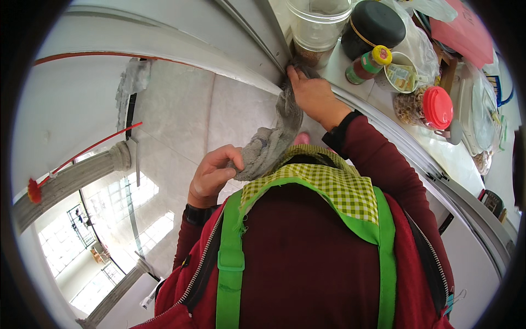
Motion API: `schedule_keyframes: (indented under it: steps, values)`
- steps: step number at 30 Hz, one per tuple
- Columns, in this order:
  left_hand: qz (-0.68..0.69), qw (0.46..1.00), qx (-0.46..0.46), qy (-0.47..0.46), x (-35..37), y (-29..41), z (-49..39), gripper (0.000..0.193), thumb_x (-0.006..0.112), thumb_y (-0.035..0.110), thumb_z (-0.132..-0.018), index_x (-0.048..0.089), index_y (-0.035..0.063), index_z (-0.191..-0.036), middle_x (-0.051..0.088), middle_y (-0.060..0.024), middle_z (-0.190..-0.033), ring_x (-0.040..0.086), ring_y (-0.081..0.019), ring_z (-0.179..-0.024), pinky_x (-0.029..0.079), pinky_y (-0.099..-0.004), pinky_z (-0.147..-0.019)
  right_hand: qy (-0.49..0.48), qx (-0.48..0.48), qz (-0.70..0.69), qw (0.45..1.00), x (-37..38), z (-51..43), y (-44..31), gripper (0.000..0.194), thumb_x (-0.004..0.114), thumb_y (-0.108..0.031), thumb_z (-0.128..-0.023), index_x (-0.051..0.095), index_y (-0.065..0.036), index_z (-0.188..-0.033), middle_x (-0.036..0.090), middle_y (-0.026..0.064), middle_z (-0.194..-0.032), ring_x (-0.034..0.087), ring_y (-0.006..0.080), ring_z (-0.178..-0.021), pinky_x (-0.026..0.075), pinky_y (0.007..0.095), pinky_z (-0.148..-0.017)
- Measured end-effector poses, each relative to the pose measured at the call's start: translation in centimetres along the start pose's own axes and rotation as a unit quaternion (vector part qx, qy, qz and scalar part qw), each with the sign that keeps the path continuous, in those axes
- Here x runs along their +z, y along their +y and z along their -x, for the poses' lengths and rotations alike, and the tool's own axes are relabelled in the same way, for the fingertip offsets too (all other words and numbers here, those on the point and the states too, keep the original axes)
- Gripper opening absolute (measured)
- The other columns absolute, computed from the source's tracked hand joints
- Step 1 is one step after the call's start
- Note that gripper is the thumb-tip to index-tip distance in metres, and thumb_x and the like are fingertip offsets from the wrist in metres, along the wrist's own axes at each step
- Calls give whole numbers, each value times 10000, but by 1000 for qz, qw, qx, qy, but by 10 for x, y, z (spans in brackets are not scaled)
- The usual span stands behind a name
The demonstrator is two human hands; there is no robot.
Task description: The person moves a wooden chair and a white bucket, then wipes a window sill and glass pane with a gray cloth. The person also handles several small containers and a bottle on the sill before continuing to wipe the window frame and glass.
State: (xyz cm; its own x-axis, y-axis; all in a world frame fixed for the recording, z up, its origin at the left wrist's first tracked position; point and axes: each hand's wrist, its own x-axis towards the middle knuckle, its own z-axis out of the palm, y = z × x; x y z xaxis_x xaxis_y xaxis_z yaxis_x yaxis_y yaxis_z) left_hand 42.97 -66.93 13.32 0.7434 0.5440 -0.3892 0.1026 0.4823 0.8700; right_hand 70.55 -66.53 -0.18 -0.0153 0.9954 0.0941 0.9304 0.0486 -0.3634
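Note:
A long grey cloth (pixel 266 147) hangs between my two hands in front of a green checked apron (pixel 341 187). My left hand (pixel 214 172) pinches its lower end between thumb and fingers. Up at the corner where a grey metal frame (pixel 263 28) meets the shelf (pixel 341 74), my right hand (pixel 316 96) presses the other end of the cloth. My fingertips there touch the frame's edge, close to a clear plastic jar (pixel 318 28) with brown contents at its bottom. Part of the cloth under my right hand is hidden.
On the shelf stand a black-lidded jar (pixel 372 28), a yellow-capped glass bottle (pixel 367 65), a white cup (pixel 396 74) holding packets, and a red-lidded jar (pixel 425 107). Plastic bags (pixel 419 49) lie behind. Pale floor tiles (pixel 181 107) and a doorway with columns (pixel 74 185) are at left.

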Motion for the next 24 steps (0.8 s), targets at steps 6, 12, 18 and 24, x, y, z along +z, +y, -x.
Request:
schedule_keyframes:
  steps: [6, 12, 18, 24]
  values:
    - [-17, 1000, 10, -1, -1, 5, -1, 196, 545, 122, -762, 560, 22, -930, 579, -50, -953, 504, -151, -908, 379, -280, -848, -18, 17, 41, 999, -7, 13, 1, 441, 480, -92, -852, 457, 73, -1261, 609, 212, -1097, 681, 311, -770, 554, 381, -620]
    - [-25, 999, 36, 9, -8, 11, -6, 203, 542, 124, -745, 560, 25, -922, 580, -43, -957, 511, -153, -935, 379, -285, -877, -22, 67, 86, 994, -21, 65, 19, 474, 514, -67, -832, 444, 58, -1284, 588, 198, -1114, 674, 309, -742, 549, 386, -609]
    - [-80, 994, 71, 4, 3, 25, -28, 159, 556, 90, -762, 572, 33, -910, 557, -21, -930, 509, -143, -930, 374, -274, -885, 12, 97, 44, 994, -50, 121, 55, 404, 536, -38, -814, 498, -44, -1216, 572, 147, -1072, 638, 325, -777, 521, 404, -646]
    - [-247, 962, 119, -11, 35, 11, -78, 153, 540, 32, -818, 586, 0, -960, 572, -58, -936, 537, -166, -926, 424, -306, -874, 138, 184, 7, 973, -87, 232, 47, 379, 602, -7, -799, 554, -63, -1170, 578, 128, -1085, 611, 321, -896, 506, 397, -743]
